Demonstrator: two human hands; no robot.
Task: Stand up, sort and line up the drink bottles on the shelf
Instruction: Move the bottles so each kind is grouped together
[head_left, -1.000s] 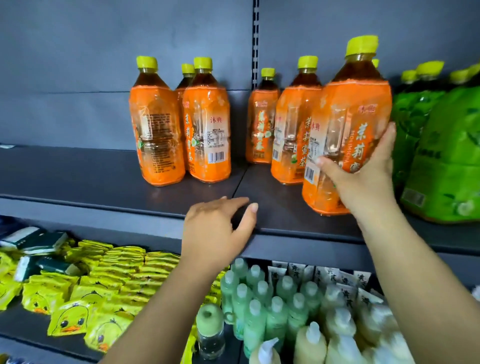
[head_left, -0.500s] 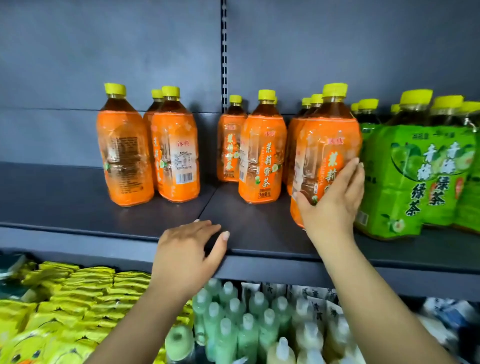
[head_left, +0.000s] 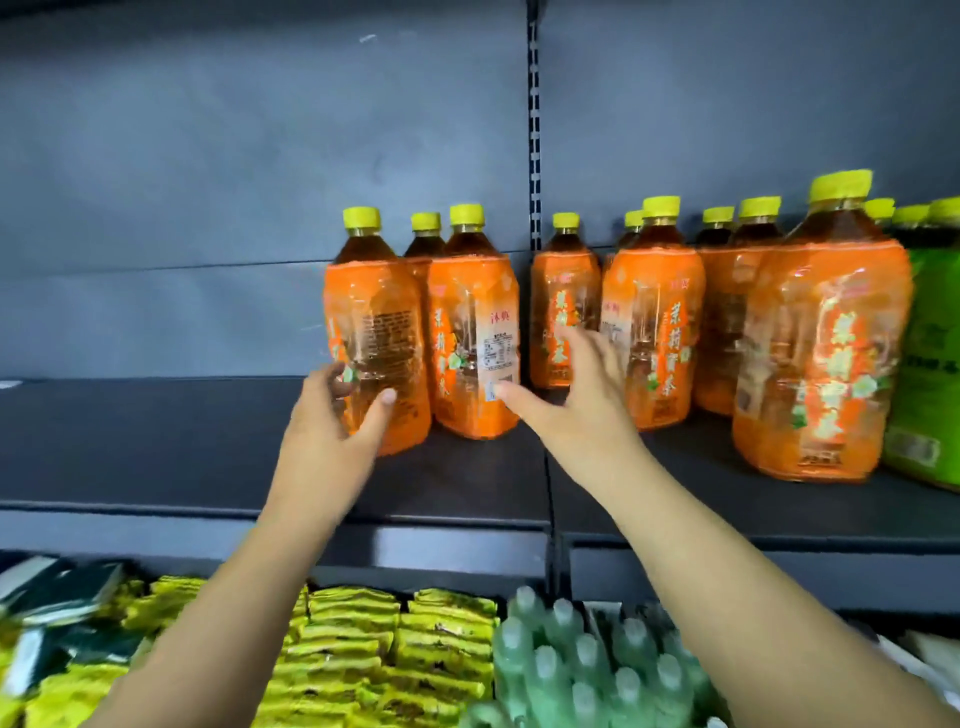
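Orange tea bottles with yellow caps stand upright on a dark shelf (head_left: 156, 441). My left hand (head_left: 327, 431) grips the lower part of the leftmost orange bottle (head_left: 376, 322), thumb on its front and fingers round its left side. My right hand (head_left: 576, 400) is spread open, its thumb touching the label of the second orange bottle (head_left: 472, 338) and its fingers reaching into the gap toward a rear orange bottle (head_left: 563, 291). More orange bottles (head_left: 654, 312) stand to the right. The frontmost orange bottle (head_left: 821, 358) stands free near the shelf edge.
Green-labelled bottles (head_left: 930, 353) stand at the far right beside the orange ones. The shelf's left half is bare. On the shelf below lie yellow packets (head_left: 363, 649), dark packs (head_left: 67, 592) and pale green bottles (head_left: 571, 670).
My right hand let go of the front orange bottle and moved left to the second bottle. My left hand rose from the shelf edge and took hold of the leftmost bottle.
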